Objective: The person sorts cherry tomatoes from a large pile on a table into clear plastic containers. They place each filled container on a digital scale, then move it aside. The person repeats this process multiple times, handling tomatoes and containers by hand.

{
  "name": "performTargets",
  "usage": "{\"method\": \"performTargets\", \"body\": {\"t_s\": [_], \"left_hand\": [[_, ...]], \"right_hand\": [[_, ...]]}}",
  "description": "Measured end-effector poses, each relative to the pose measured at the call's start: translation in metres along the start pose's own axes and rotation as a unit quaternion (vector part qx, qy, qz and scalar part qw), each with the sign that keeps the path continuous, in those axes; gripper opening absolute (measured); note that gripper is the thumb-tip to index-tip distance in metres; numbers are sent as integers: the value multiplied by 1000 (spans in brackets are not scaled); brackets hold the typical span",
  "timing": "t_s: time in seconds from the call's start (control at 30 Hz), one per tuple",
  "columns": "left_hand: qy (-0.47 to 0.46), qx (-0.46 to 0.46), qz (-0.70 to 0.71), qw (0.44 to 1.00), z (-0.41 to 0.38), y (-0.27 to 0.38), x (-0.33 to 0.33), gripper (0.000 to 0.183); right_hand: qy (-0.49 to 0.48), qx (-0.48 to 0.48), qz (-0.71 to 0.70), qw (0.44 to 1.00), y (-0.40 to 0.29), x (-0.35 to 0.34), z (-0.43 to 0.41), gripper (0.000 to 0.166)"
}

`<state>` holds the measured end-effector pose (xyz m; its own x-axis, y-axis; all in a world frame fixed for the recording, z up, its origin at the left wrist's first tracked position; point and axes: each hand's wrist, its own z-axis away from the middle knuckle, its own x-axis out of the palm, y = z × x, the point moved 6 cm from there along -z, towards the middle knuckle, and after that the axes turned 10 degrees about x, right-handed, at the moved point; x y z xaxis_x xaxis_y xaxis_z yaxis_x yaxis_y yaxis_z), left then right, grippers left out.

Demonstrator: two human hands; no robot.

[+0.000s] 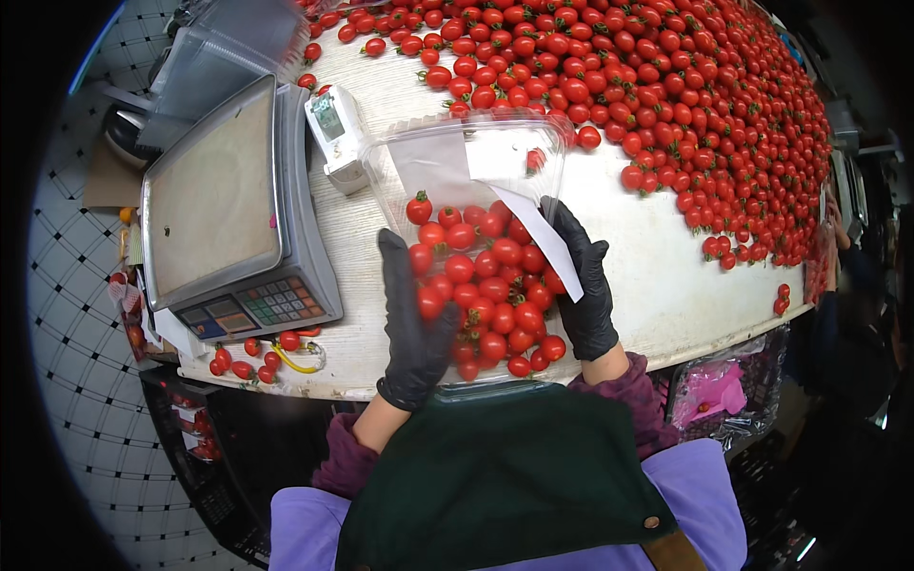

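Note:
Before me is a clear plastic clamshell box (371, 160), partly filled with red cherry tomatoes (493, 287); a white paper sheet (540, 232) slants along its right side. My left hand (414, 321), in a black glove, lies against the box's left side near the tomatoes. On the right side, my right hand (585, 282), also black-gloved, grips the box beside the paper, its thumb apart. The tomatoes gather at the end of the box nearest my body. Parts of the fingers of both hands are hidden by the box.
A digital scale (214, 193) with a steel tray stands left, a small white device with a display (335, 135) beside it. Stacked clear boxes (225, 53) are behind the scale. A large heap of cherry tomatoes (657, 93) covers the far table. At right, a person's hand (837, 225) shows.

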<state>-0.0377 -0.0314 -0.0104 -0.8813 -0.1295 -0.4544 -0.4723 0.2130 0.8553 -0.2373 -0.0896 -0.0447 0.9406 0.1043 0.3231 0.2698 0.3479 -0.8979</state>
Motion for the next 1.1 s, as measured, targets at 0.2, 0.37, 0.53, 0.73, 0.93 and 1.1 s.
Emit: {"method": "performTargets", "body": {"t_s": [0.2, 0.37, 0.53, 0.73, 0.93, 1.1], "left_hand": [[-213, 93, -252, 939, 8, 39, 20, 73], [-221, 140, -218, 940, -2, 46, 14, 66], [-156, 260, -276, 912, -39, 61, 14, 62], [-94, 234, -122, 960, -99, 65, 24, 34], [-27, -64, 64, 996, -120, 2, 11, 20], [75, 59, -144, 985, -97, 31, -15, 24]], "right_hand": [[-7, -3, 2, 1000, 1, 4, 0, 73], [-22, -12, -15, 1000, 9, -4, -5, 74], [-32, -5, -54, 998, 10, -1, -6, 72], [-58, 10, -63, 996, 4, 3, -2, 76], [-50, -24, -28, 998, 4, 3, -4, 61], [-55, -25, 3, 998, 1, 4, -2, 67]]}}
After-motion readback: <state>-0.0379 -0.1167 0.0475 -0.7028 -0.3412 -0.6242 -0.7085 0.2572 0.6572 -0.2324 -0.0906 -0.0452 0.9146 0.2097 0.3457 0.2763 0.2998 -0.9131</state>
